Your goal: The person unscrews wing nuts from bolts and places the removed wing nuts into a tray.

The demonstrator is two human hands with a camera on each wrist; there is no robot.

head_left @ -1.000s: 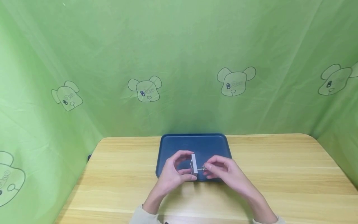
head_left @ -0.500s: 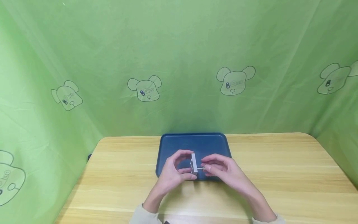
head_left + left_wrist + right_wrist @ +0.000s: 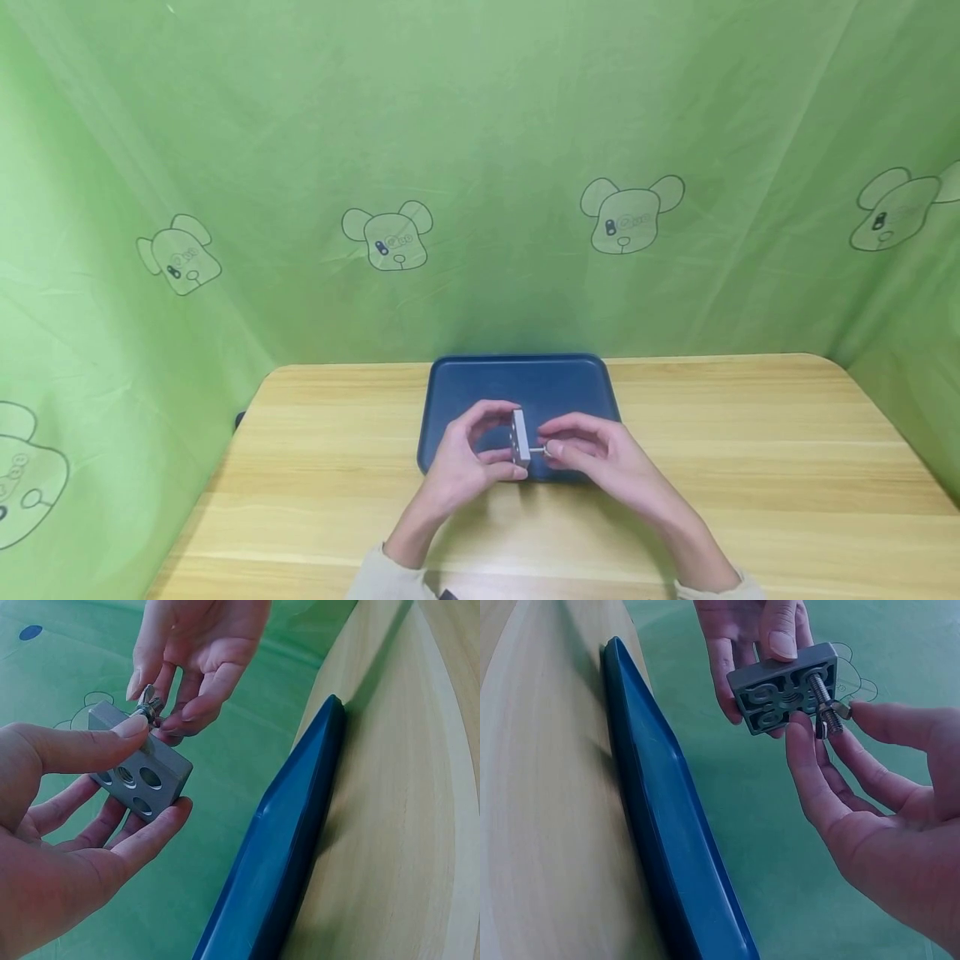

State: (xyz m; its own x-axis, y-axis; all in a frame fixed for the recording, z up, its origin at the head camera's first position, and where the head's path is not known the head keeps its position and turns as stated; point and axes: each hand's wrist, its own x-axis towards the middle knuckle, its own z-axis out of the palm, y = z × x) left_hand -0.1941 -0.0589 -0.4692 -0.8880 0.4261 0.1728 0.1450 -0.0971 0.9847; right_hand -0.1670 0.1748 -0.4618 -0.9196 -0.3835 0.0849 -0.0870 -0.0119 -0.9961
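Note:
My left hand [image 3: 456, 467] holds a grey metal block [image 3: 521, 437] on edge above the tray, thumb on one side and fingers on the other. Several round holes show on its left face; its other face has a recessed pattern [image 3: 771, 703]. A threaded bolt [image 3: 820, 688] sticks out of that patterned face toward my right hand [image 3: 615, 458]. On the bolt's outer part sits a wing nut [image 3: 841, 710], which my right thumb and fingers pinch at its wings. The bolt's tip projects slightly past the nut in the right wrist view.
A blue rimmed tray [image 3: 487, 379] lies at the back of the wooden table [image 3: 337, 467], under and behind the hands. Green curtain [image 3: 495, 167] with printed bear heads surrounds the table. A small dark object [image 3: 447, 595] shows at the bottom edge by the left sleeve.
My right index finger has lifted and spread from the bolt, while the thumb has shifted at the wing nut. My left hand and the block have stayed nearly still.

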